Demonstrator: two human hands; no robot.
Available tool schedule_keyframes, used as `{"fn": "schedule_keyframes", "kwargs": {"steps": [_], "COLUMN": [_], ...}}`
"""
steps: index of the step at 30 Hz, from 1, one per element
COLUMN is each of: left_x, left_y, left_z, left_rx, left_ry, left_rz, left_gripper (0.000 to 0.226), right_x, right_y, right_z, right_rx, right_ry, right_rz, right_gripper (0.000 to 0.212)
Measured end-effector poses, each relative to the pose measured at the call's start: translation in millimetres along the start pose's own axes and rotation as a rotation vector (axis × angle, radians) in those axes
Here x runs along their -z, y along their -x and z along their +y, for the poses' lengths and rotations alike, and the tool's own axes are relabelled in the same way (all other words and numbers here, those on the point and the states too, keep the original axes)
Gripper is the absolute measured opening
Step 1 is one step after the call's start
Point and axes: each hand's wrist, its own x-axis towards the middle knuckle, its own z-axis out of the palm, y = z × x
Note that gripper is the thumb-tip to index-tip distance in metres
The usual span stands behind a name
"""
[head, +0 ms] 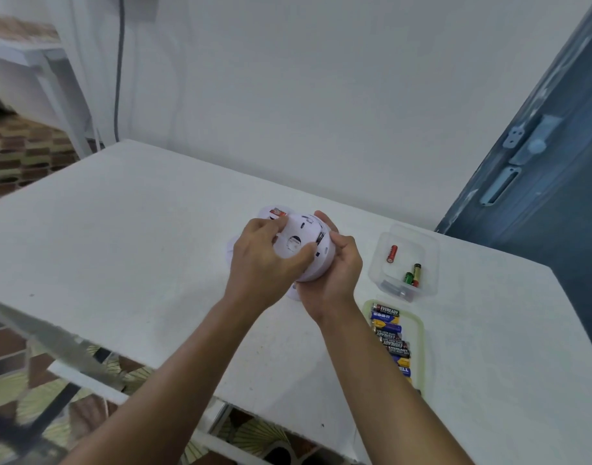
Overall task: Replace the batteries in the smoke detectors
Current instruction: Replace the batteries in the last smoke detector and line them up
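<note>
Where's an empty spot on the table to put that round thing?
Left of the left hand the table is bare to its edge. Right of the clear tub and battery tray is room too. Other detectors crowd around the held smoke detector.

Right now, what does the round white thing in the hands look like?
The smoke detector is a round white disc, plastic-looking, held tilted above the table with its back toward the camera. The back shows a round centre label, small slots and a battery bay near the right edge. The left hand grips its left side; the right hand cups it underneath.
</note>
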Motion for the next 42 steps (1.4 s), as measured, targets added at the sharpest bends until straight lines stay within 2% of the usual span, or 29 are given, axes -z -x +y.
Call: {"fn": "schedule_keyframes", "kwargs": {"steps": [3, 7, 15, 25, 32, 42], "left_x": [0.0, 0.4, 0.4, -1.9, -3.8, 0.1], "left_y": [2.1, 3.9, 3.3, 1.0, 3.8, 5.6], "left_z": [-0.2, -0.9, -3.0, -9.6, -6.3, -12.2], "left_rx": [-0.003, 0.009, 0.010, 0.006, 0.017, -0.086], "left_ry": [0.013, 0.045, 0.076, 0.057, 0.024, 0.055], "left_rz": [-0.002, -0.017, -0.027, -0.115, -0.053, -0.097], "left_gripper": [0.062, 0.063, 0.062, 0.063, 0.059, 0.057], "right_x": [1.0, -0.2, -0.5, 0.2, -3.0, -1.7], "right_y": [0.2, -0.8, 1.9, 4.7, 6.3, 6.8], "right_z": [0.3, 0.4, 0.7, 1.4, 2.7, -1.2], "right_rx": [0.008, 0.024, 0.033, 0.104, 0.106, 0.079], "right_ry": [0.017, 0.012, 0.010, 0.143, 0.137, 0.174], "right_rz": [0.009, -0.001, -0.004, 0.046, 0.062, 0.022], "right_gripper": [0.040, 0.046, 0.038, 0.031, 0.028, 0.026]}}
